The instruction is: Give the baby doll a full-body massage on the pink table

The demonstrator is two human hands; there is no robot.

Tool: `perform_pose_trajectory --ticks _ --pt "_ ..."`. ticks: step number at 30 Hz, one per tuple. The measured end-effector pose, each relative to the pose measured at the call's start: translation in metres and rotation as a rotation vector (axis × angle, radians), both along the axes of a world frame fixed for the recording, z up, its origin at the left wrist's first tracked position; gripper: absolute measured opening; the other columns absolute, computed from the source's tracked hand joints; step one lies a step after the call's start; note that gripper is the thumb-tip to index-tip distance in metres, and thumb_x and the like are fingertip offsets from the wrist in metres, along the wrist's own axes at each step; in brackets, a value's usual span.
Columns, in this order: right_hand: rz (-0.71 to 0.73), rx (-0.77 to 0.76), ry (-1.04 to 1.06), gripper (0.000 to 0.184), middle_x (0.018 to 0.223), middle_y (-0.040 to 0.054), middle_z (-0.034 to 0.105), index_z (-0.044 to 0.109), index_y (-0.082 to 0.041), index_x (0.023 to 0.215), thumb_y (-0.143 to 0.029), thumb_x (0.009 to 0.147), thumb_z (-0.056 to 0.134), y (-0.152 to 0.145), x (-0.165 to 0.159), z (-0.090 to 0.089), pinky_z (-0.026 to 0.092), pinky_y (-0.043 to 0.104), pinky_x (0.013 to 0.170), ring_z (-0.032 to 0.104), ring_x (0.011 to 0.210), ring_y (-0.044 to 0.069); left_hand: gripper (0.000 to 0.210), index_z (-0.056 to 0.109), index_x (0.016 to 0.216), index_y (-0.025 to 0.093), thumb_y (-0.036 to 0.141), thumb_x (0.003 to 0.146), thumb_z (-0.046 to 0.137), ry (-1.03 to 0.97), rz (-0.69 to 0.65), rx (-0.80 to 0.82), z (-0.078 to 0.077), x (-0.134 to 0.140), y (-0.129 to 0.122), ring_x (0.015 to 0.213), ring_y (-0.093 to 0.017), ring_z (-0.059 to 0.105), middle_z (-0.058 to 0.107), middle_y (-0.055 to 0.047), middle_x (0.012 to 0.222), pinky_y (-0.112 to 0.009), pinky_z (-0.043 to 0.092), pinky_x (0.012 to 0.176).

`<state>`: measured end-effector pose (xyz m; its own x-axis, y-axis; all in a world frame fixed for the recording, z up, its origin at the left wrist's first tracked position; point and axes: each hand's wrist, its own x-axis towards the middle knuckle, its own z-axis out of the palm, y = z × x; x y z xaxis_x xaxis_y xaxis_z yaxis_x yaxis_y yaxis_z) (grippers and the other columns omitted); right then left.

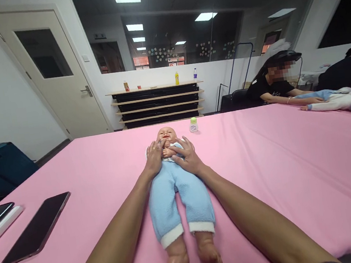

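A baby doll (178, 187) in light blue trousers with white cuffs lies on its back on the pink-covered table (253, 173), feet towards me. Its small arms are folded across its chest. My left hand (154, 155) is closed round the doll's arm at one side of the chest. On the other side my right hand (188, 153) holds the other arm, thumb and fingers on either side of it. My hands cover most of the sleeves and upper body. Just right of the doll's head stands a small bottle with a green cap (193, 125).
At the left lie a dark phone (35, 229) and a white box (1, 227) with a dark device on it. A co-worker (274, 78) handles another doll (350, 100) at the far right. Behind the table stands a shelf (157, 95) with bottles; a teal suitcase (2, 166) is left.
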<state>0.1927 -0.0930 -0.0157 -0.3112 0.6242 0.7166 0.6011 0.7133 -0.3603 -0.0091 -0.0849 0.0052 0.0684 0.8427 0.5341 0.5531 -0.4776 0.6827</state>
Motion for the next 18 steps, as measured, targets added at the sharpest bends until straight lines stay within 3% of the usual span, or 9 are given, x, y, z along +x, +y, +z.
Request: perform_pose_trajectory --ticks 2,4,7,10,13,18 --pt "0.010 0.024 -0.037 0.045 0.150 0.0006 0.043 0.060 -0.034 0.131 -0.040 0.087 0.061 -0.004 -0.002 0.002 0.014 0.057 0.121 0.028 0.145 0.028 0.052 0.052 0.140 0.031 0.038 0.102 0.018 0.099 -0.034 0.011 0.000 0.002 -0.002 0.144 -0.023 0.033 0.045 -0.001 0.151 -0.050 0.017 0.121" --pt "-0.017 0.037 0.037 0.050 0.148 0.0043 0.045 0.057 -0.030 0.136 -0.039 0.087 0.061 -0.007 -0.001 0.002 0.019 0.052 0.121 0.034 0.142 0.027 0.049 0.048 0.143 0.026 0.040 0.100 0.030 0.059 0.016 0.069 -0.001 0.000 -0.002 0.141 -0.024 0.038 0.047 -0.005 0.149 -0.047 0.023 0.120" --pt "-0.124 0.001 0.308 0.054 0.143 0.0100 0.050 0.047 -0.023 0.143 -0.040 0.091 0.053 -0.004 0.005 -0.002 0.034 0.045 0.115 0.043 0.136 0.024 0.058 0.041 0.144 0.022 0.039 0.090 0.054 -0.140 0.231 0.140 -0.005 -0.015 0.000 0.132 -0.025 0.047 0.049 -0.010 0.145 -0.042 0.035 0.114" --pt "-0.372 -0.126 0.701 0.056 0.136 0.0130 0.057 0.041 -0.019 0.144 -0.044 0.094 0.044 0.010 0.022 -0.013 0.043 0.047 0.106 0.054 0.126 0.025 0.049 0.041 0.137 0.021 0.029 0.089 0.051 -0.426 0.500 0.112 -0.014 -0.041 0.007 0.124 -0.023 0.053 0.051 -0.012 0.139 -0.040 0.039 0.109" --pt "-0.606 -0.234 0.988 0.054 0.138 0.0187 0.053 0.046 -0.013 0.137 -0.042 0.093 0.038 0.030 0.043 -0.024 0.042 0.050 0.107 0.052 0.130 0.029 0.041 0.040 0.129 0.016 0.022 0.089 0.043 -0.641 0.706 0.053 -0.024 -0.066 0.013 0.119 -0.022 0.056 0.052 -0.015 0.131 -0.042 0.042 0.107" --pt "-0.606 -0.234 1.010 0.054 0.146 0.0172 0.046 0.045 -0.013 0.139 -0.037 0.091 0.038 0.039 0.054 -0.029 0.034 0.049 0.114 0.043 0.138 0.027 0.047 0.032 0.135 0.015 0.018 0.088 0.038 -0.659 0.740 0.041 -0.032 -0.074 0.013 0.123 -0.024 0.054 0.049 -0.017 0.132 -0.045 0.040 0.109"
